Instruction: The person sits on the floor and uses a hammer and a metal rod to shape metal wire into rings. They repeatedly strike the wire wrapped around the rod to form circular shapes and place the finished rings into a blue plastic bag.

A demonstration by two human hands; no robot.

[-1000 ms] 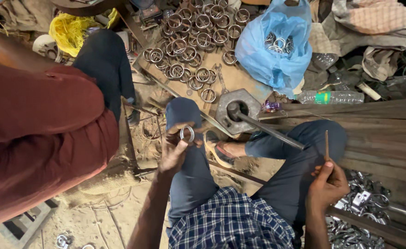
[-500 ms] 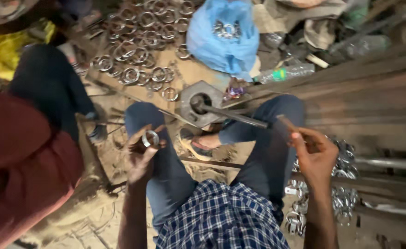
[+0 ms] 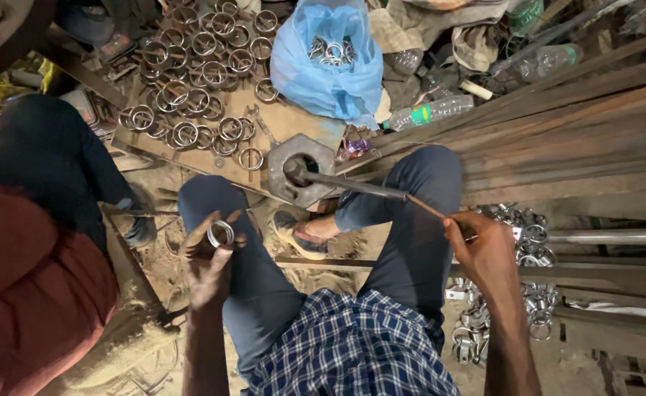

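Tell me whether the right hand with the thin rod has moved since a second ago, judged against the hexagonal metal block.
Yes. The right hand has tipped the thin rod from upright to slanting toward the hexagonal metal block, its tip now closer to it.

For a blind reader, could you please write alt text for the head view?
Seen from above, a seated person's left hand holds a metal ring and the right hand a thin rod. Ahead lie a hexagonal block, scattered rings and a blue bag.

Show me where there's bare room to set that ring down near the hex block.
Bare board shows between the hexagonal block, the ring pile and the blue bag. Sandy floor lies below the left hand holding the ring. The pile and the clamps beyond the right hand are crowded.
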